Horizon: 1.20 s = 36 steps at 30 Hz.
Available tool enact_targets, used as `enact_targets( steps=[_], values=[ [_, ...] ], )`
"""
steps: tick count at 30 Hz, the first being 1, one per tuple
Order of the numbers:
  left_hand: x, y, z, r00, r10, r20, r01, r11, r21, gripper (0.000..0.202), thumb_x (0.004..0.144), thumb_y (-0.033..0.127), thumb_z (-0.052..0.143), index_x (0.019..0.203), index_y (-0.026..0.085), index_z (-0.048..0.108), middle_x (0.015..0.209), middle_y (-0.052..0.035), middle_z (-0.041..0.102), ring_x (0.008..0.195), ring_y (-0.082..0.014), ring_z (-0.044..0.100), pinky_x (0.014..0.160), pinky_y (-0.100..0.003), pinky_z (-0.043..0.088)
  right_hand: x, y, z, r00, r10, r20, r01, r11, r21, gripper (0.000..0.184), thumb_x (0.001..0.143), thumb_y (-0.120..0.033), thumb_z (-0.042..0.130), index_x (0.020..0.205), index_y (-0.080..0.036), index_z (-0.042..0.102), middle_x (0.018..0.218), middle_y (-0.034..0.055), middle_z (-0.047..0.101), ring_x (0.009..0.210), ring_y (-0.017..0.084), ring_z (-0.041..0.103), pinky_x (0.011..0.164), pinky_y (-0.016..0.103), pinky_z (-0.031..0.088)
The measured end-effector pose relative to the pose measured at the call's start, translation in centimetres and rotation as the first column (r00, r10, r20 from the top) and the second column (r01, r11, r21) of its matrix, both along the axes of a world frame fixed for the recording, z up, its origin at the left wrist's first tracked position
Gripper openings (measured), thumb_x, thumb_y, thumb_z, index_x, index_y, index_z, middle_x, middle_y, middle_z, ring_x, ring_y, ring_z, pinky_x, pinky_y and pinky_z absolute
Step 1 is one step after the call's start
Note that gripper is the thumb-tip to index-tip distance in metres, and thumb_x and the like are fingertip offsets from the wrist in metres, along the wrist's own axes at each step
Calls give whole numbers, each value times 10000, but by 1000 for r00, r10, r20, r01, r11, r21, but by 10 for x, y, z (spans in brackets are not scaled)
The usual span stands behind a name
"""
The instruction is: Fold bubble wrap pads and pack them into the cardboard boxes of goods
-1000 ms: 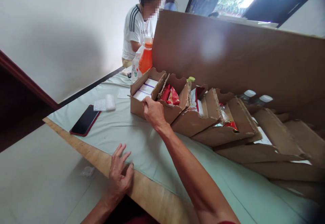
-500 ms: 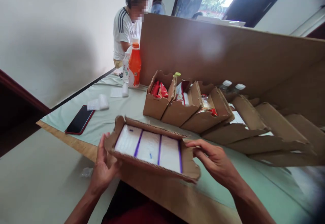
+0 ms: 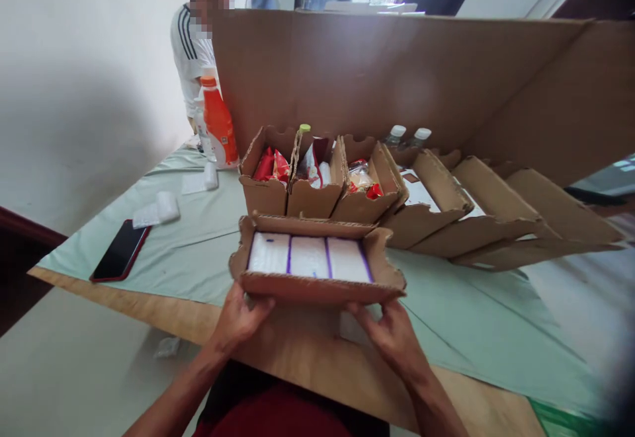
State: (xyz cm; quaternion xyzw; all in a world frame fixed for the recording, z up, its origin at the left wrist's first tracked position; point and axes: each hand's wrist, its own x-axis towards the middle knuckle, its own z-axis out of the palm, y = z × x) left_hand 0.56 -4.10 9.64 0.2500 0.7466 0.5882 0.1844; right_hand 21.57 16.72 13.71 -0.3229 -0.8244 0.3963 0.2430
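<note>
A small open cardboard box (image 3: 317, 291) is held level over the front edge of the table. Inside it lie three white tissue packs (image 3: 308, 257) side by side, with purple edges between them. My left hand (image 3: 243, 315) grips the box's near left bottom corner, thumb along the front wall. At the near right bottom corner, my right hand (image 3: 387, 331) holds it the same way. The fingers under the box are hidden. Just behind it stands a row of similar cardboard boxes (image 3: 312, 204), with red packets (image 3: 272, 164) and other wrapped goods in them.
A tall cardboard panel (image 3: 347, 73) rises behind the row. On the left are an orange bottle (image 3: 219, 123), a black phone (image 3: 120, 252) and a roll of clear plastic bags (image 3: 166, 207). Two white-capped bottles (image 3: 397, 134) stand behind the boxes. Across the table is another person (image 3: 191, 53).
The box has turned straighter and its near wall now faces me. My right hand has shifted from the right end wall to the near bottom corner. The view has swung right.
</note>
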Motion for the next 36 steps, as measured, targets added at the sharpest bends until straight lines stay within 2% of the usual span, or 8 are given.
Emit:
enact_targets(
  steps=[5,8,12,16,21,26,31,36],
  values=[
    [-7,103,8,942,-270,-198,307,933,186,641,867,307,655,1470,181,479,1351,-142,661,1209,-283,656,1062,-443,535,13,69,4,966,-258,-18,258,966,-32,567,731,-661,717,1020,-174,687,984,149,780,893,333,737,825,472,586],
    [-8,126,3,911,-318,-264,358,926,121,645,877,236,607,1508,206,478,1423,-140,635,1241,-267,647,1070,-437,537,29,81,0,923,-378,-69,377,926,-22,575,719,-673,710,1035,-193,680,986,121,779,869,303,736,819,450,582],
    [-33,92,-13,907,-239,-346,244,969,-28,484,831,260,675,1315,247,671,1404,-112,667,1341,-295,593,1155,-509,474,50,66,-24,857,-514,-28,512,858,-46,596,768,-656,684,1156,-205,716,1091,132,780,1000,346,728,941,514,554],
    [-105,20,-9,900,25,-435,-125,971,-204,306,824,294,664,1116,221,723,1358,-146,670,1402,-351,520,1225,-612,344,63,50,-56,854,-509,111,509,860,29,532,881,-604,600,1243,-231,711,1270,146,733,1163,406,684,946,561,544],
    [-215,-34,16,766,309,-564,-556,759,-339,481,809,262,685,1241,63,619,1524,-291,465,1553,-471,200,1246,-722,107,63,51,-86,910,-406,85,366,883,292,503,916,-618,504,1066,-195,731,1287,164,707,1192,431,659,970,599,532],
    [-271,-23,17,703,354,-617,-674,609,-418,234,849,243,709,1032,110,647,1458,-242,545,1529,-478,234,1205,-750,156,65,56,-88,909,-394,133,342,890,303,488,929,-613,513,1094,-212,734,1283,153,708,1169,409,668,956,583,546],
    [-246,-2,14,737,240,-632,-596,671,-441,157,875,163,573,1008,117,642,1156,-105,678,1302,-324,554,1159,-530,370,64,53,-82,921,-364,138,305,894,327,469,954,-573,493,1042,-186,743,1279,159,711,1170,387,669,881,538,569],
    [-135,2,-2,768,-23,-640,-353,818,-454,287,820,122,564,1080,186,668,1202,-126,681,1152,-313,640,1057,-499,486,58,54,-85,931,-362,36,333,887,319,390,934,-518,546,974,-188,749,1211,161,739,1128,349,690,840,498,589]
  ],
)
